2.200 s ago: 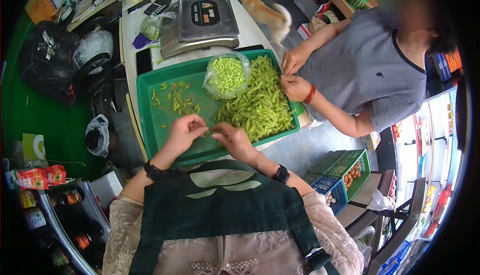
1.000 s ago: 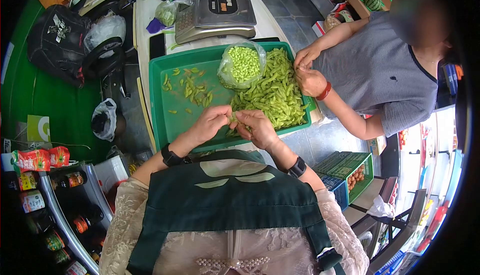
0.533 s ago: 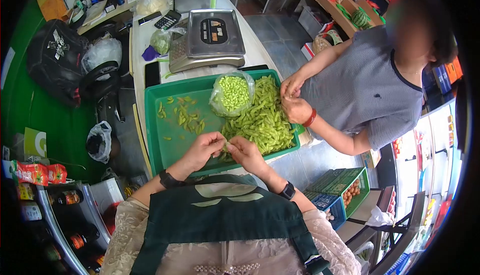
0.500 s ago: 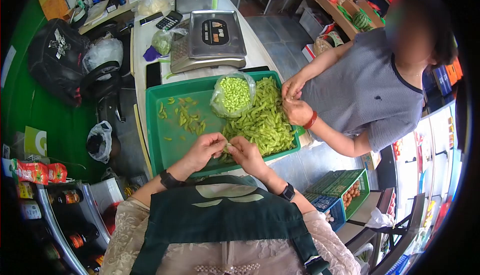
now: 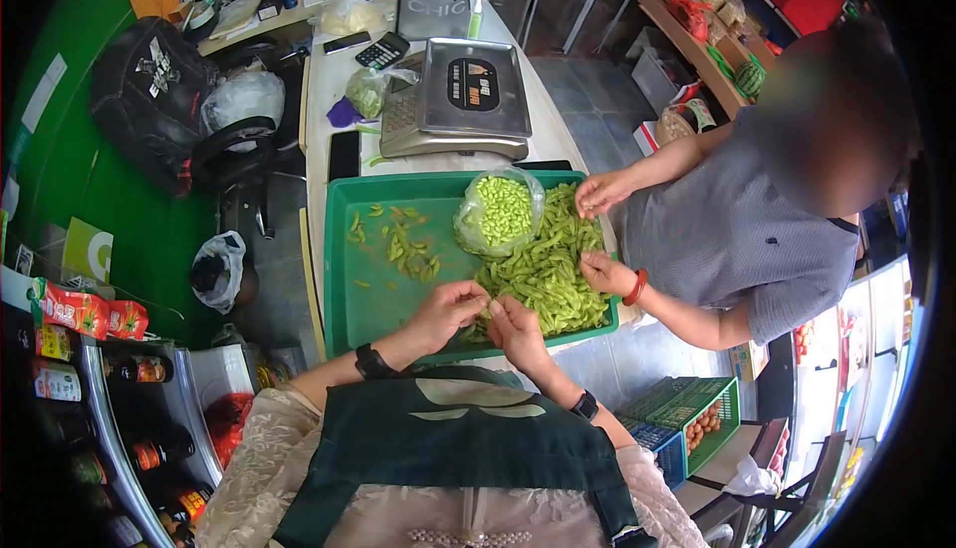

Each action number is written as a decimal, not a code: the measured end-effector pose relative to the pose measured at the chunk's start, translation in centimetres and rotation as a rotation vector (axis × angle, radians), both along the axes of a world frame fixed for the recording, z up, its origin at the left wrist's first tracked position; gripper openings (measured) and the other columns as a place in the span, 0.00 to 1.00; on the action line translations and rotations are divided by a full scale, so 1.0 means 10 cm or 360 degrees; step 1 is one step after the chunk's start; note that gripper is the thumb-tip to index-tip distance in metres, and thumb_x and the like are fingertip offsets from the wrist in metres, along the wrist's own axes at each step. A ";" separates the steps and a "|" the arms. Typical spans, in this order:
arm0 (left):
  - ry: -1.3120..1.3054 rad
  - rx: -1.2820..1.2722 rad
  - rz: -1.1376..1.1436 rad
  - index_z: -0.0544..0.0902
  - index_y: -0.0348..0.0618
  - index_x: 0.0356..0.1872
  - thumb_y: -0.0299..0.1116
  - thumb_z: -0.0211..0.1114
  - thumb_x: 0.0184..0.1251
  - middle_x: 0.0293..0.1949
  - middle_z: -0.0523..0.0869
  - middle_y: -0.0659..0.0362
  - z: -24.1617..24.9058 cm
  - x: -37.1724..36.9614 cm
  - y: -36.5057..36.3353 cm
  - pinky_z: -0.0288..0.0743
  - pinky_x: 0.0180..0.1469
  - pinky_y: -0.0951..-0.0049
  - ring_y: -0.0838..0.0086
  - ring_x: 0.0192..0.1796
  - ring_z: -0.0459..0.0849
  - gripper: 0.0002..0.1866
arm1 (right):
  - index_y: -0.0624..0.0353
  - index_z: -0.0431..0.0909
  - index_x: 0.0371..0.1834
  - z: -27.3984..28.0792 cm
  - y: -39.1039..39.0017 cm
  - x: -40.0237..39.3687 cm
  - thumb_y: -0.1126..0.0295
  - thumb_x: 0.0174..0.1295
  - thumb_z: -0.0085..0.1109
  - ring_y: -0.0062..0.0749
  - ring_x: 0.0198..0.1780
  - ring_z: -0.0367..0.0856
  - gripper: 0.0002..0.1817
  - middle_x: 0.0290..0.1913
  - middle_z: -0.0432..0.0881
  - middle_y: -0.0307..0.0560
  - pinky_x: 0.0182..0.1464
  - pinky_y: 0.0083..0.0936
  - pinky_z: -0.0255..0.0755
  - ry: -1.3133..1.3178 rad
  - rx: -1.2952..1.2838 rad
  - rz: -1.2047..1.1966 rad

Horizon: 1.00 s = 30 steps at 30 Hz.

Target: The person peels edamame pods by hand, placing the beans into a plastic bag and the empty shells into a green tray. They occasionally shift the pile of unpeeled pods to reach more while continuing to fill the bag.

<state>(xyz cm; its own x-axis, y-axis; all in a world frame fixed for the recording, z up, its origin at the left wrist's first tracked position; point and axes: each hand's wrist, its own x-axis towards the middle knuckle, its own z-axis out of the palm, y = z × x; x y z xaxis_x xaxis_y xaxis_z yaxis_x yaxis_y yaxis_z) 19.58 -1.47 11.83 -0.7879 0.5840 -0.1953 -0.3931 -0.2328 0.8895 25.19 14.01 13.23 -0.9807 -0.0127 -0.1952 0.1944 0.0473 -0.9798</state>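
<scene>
Left hand (image 5: 445, 311) and right hand (image 5: 515, 327) pinch one edamame pod (image 5: 487, 306) between fingertips at the pod pile's (image 5: 543, 269) 7 o'clock edge, over the green tray (image 5: 344, 299). Best split along the seam; shelled-bean bag (image 5: 498, 212) at 12.

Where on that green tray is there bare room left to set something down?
Bare tray floor lies along its left wall and in the near-left corner, between the empty pods and the left hand. The right half is crowded: the bag of beans, the pod pile and the right hand.
</scene>
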 end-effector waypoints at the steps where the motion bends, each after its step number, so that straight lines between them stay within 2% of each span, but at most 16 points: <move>1: -0.0004 0.0011 0.0009 0.79 0.37 0.36 0.30 0.58 0.70 0.24 0.72 0.68 -0.01 0.00 0.00 0.59 0.28 0.82 0.85 0.25 0.66 0.07 | 0.59 0.72 0.31 0.03 0.00 -0.01 0.67 0.72 0.47 0.17 0.17 0.60 0.11 0.16 0.67 0.34 0.19 0.18 0.54 -0.0127 -0.0236 -0.0019; 2: -0.0013 0.0022 0.0017 0.79 0.37 0.37 0.30 0.58 0.70 0.24 0.72 0.68 -0.02 0.00 0.00 0.59 0.28 0.82 0.85 0.25 0.66 0.07 | 0.59 0.72 0.31 0.00 0.00 -0.02 0.67 0.72 0.47 0.17 0.17 0.60 0.11 0.16 0.67 0.34 0.19 0.18 0.54 -0.0130 -0.0238 -0.0011; 4: -0.0031 0.0033 0.0047 0.78 0.37 0.37 0.31 0.57 0.70 0.25 0.72 0.67 -0.06 -0.01 0.00 0.60 0.28 0.83 0.85 0.25 0.66 0.07 | 0.59 0.72 0.30 -0.05 -0.01 -0.04 0.67 0.72 0.46 0.17 0.16 0.61 0.12 0.15 0.67 0.36 0.19 0.17 0.53 -0.0191 -0.0614 -0.0175; 6: -0.0052 0.0047 0.0074 0.78 0.36 0.38 0.31 0.57 0.70 0.25 0.73 0.67 -0.12 -0.04 0.01 0.61 0.28 0.83 0.85 0.25 0.67 0.07 | 0.59 0.70 0.26 -0.09 -0.02 -0.07 0.68 0.70 0.44 0.19 0.14 0.60 0.14 0.13 0.66 0.37 0.17 0.18 0.52 -0.0233 -0.0544 -0.0361; 8: 0.0143 -0.0104 0.0121 0.80 0.39 0.42 0.32 0.58 0.71 0.28 0.78 0.67 -0.22 -0.06 -0.02 0.64 0.27 0.84 0.87 0.26 0.71 0.08 | 0.64 0.75 0.35 -0.17 0.08 -0.09 0.68 0.70 0.44 0.20 0.13 0.60 0.13 0.14 0.66 0.37 0.15 0.18 0.52 -0.0115 -0.0629 -0.0575; 10: 0.0253 -0.0196 0.0055 0.77 0.37 0.54 0.32 0.56 0.72 0.35 0.84 0.61 -0.23 -0.10 -0.08 0.70 0.28 0.83 0.84 0.27 0.77 0.14 | 0.66 0.76 0.38 -0.27 0.21 -0.08 0.69 0.69 0.43 0.20 0.12 0.59 0.13 0.14 0.68 0.38 0.14 0.18 0.52 0.0037 -0.0606 -0.0701; 11: 0.0274 -0.0319 0.0017 0.74 0.36 0.58 0.34 0.56 0.73 0.38 0.84 0.59 -0.24 -0.15 -0.16 0.73 0.33 0.81 0.82 0.34 0.79 0.18 | 0.67 0.76 0.37 -0.23 0.26 -0.07 0.68 0.68 0.43 0.21 0.12 0.59 0.13 0.15 0.68 0.39 0.14 0.18 0.52 -0.0001 -0.0638 -0.0732; 13: 0.0491 -0.0535 0.0072 0.74 0.38 0.59 0.32 0.55 0.72 0.40 0.85 0.58 -0.29 -0.31 -0.40 0.74 0.34 0.80 0.79 0.36 0.81 0.18 | 0.67 0.76 0.36 -0.15 0.33 -0.05 0.67 0.68 0.44 0.23 0.13 0.60 0.14 0.15 0.68 0.40 0.15 0.18 0.53 -0.0067 -0.0738 -0.0740; 15: 0.0540 -0.0754 0.0165 0.79 0.41 0.51 0.29 0.56 0.70 0.37 0.85 0.60 -0.46 -0.44 -0.69 0.74 0.34 0.79 0.79 0.35 0.82 0.12 | 0.64 0.74 0.29 -0.11 0.36 -0.03 0.66 0.69 0.44 0.25 0.14 0.61 0.15 0.15 0.68 0.41 0.15 0.19 0.54 -0.0113 -0.0812 -0.0716; 16: 0.0640 -0.0993 0.0229 0.81 0.38 0.39 0.28 0.63 0.63 0.31 0.86 0.56 -0.62 -0.48 -0.82 0.75 0.34 0.73 0.73 0.32 0.83 0.06 | 0.64 0.74 0.29 -0.16 0.36 0.00 0.66 0.69 0.44 0.25 0.14 0.61 0.15 0.15 0.68 0.41 0.15 0.19 0.54 -0.0126 -0.0819 -0.0722; 18: 0.0889 -0.1447 0.0017 0.81 0.41 0.34 0.28 0.66 0.58 0.31 0.85 0.54 -0.82 -0.46 -1.07 0.76 0.35 0.68 0.67 0.31 0.84 0.05 | 0.60 0.71 0.23 -0.26 0.38 0.04 0.64 0.71 0.44 0.23 0.13 0.61 0.18 0.14 0.67 0.40 0.15 0.19 0.52 -0.0182 -0.0906 -0.0506; 19: 0.0889 -0.1450 0.0014 0.81 0.41 0.34 0.28 0.66 0.58 0.31 0.85 0.54 -0.88 -0.42 -1.12 0.76 0.35 0.68 0.67 0.31 0.84 0.05 | 0.57 0.68 0.19 -0.24 0.35 0.05 0.60 0.73 0.44 0.21 0.13 0.59 0.22 0.13 0.65 0.37 0.16 0.18 0.50 -0.0290 -0.0881 -0.0428; 21: 0.1151 -0.1657 -0.0351 0.80 0.41 0.35 0.26 0.67 0.55 0.32 0.84 0.53 -0.94 -0.29 -1.17 0.76 0.34 0.65 0.63 0.32 0.84 0.07 | 0.57 0.70 0.21 -0.26 0.25 0.05 0.59 0.74 0.44 0.20 0.13 0.58 0.22 0.13 0.64 0.36 0.16 0.18 0.49 -0.0319 -0.0839 -0.0378; 26: 0.1352 -0.1519 -0.0414 0.78 0.43 0.34 0.27 0.66 0.50 0.34 0.80 0.51 -1.02 -0.06 -0.97 0.74 0.38 0.58 0.56 0.39 0.81 0.09 | 0.60 0.75 0.30 -0.23 0.03 0.00 0.61 0.74 0.45 0.17 0.14 0.55 0.17 0.14 0.63 0.31 0.17 0.17 0.47 -0.0350 -0.0636 -0.0211; 28: 0.1712 -0.1602 -0.0429 0.77 0.42 0.32 0.26 0.64 0.51 0.33 0.77 0.49 -1.10 -0.04 -0.88 0.72 0.38 0.54 0.51 0.39 0.79 0.06 | 0.58 0.76 0.31 -0.21 0.02 0.00 0.62 0.72 0.48 0.15 0.17 0.57 0.15 0.15 0.64 0.30 0.19 0.17 0.50 -0.0341 -0.0455 -0.0174; 30: 0.1700 -0.1754 -0.0678 0.77 0.41 0.31 0.30 0.54 0.59 0.35 0.77 0.47 -1.02 -0.08 -0.84 0.73 0.38 0.51 0.50 0.40 0.79 0.05 | 0.59 0.76 0.30 -0.17 0.06 0.00 0.61 0.71 0.50 0.16 0.18 0.59 0.15 0.16 0.65 0.31 0.20 0.18 0.52 -0.0316 -0.0255 -0.0151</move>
<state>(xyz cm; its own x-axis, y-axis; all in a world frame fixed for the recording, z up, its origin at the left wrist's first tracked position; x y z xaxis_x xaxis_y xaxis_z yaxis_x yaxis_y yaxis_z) 18.80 -9.86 1.63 -0.6567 0.7407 -0.1415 0.6293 0.6417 0.4384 25.19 14.57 11.54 -0.9218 0.0310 -0.3865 0.3794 -0.1329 -0.9156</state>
